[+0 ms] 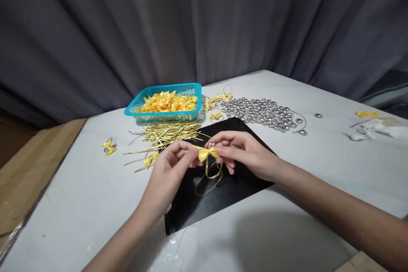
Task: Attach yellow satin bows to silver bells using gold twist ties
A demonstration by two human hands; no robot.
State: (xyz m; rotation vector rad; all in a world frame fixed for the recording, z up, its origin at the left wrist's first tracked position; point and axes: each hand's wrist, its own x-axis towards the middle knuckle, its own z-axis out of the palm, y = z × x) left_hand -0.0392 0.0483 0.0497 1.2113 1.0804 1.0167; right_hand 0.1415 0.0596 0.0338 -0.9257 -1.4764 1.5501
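A yellow ribbon bow (207, 153) is stretched between both hands above a black mat (219, 191). My left hand (178, 162) pinches the bow's left end, and my right hand (239, 152) pinches its right end. Thin gold cord (213, 176) hangs in loops below the bow. A small silver piece (211, 145) shows just above the bow, by the right fingertips. Behind the left hand lies a bundle of gold cords (172, 131), with another yellow bow (150, 160) at its near side.
A turquoise basket (162, 116) of yellow bows stands at the back. Right of it lies a pile of silver bells or beads (261, 112). Finished-looking bows (109, 148) lie at the left. A yellow bow (367, 114) and white material (382, 129) lie far right. Cardboard (35, 170) borders the table.
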